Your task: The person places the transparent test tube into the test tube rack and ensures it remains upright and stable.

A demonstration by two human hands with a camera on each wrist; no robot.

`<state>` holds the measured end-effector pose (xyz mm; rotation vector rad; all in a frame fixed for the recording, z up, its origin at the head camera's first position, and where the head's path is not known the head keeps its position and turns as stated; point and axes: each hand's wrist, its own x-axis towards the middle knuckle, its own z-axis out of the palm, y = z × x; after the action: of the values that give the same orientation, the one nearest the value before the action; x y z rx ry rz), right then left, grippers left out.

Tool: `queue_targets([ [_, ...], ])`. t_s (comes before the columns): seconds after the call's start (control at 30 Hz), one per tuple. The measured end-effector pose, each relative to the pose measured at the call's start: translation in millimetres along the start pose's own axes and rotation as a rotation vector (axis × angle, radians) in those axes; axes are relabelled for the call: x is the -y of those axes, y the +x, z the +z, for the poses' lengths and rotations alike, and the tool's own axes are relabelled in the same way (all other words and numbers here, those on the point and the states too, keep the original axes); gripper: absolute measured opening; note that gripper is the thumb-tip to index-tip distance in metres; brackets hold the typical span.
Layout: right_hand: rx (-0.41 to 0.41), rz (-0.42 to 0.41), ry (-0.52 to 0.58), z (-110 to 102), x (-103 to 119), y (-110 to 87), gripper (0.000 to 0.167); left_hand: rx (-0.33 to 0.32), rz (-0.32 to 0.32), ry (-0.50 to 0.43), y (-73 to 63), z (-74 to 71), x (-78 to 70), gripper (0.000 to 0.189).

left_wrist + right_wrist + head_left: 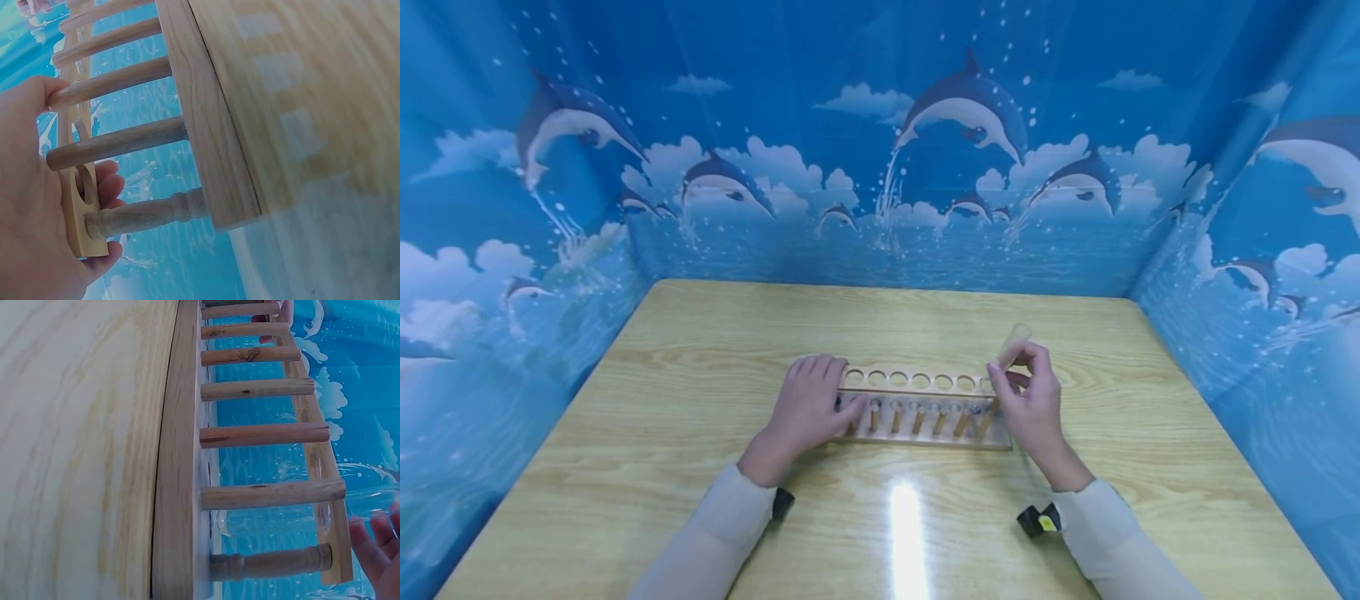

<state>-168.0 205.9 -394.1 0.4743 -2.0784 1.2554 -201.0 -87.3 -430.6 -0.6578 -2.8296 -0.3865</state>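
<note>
A wooden test tube rack (917, 439) stands on the table, with a row of round holes in its upper bar (339, 534) and a row of upright pegs (119, 140). My left hand (808, 396) grips the upper bar at the rack's left end, thumb on the near side and fingers behind it. At the right end, my right hand (1033, 400) pinches a clear glass test tube (1017, 337). In the right wrist view the tube (269, 521) passes through the end hole, its rounded tip close to the base; whether they touch I cannot tell.
The light wood-grain table (715, 333) reaches around the rack on all sides. A blue curtain (820, 242) printed with dolphins surrounds its back and sides. Glare (907, 533) lies on the table in front of the rack.
</note>
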Motion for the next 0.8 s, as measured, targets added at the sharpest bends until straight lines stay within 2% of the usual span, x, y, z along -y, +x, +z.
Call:
queue_targets([
  [0.57,0.016,-0.002,-0.008,0.5,-2.6,-2.3,0.027,0.011,0.001,0.003,0.0,1.5,0.9,0.065],
  [0.8,0.014,0.012,-0.009,0.8,-2.9,-3.3,0.028,-0.004,0.004,0.009,0.0,2.8,1.0,0.065],
])
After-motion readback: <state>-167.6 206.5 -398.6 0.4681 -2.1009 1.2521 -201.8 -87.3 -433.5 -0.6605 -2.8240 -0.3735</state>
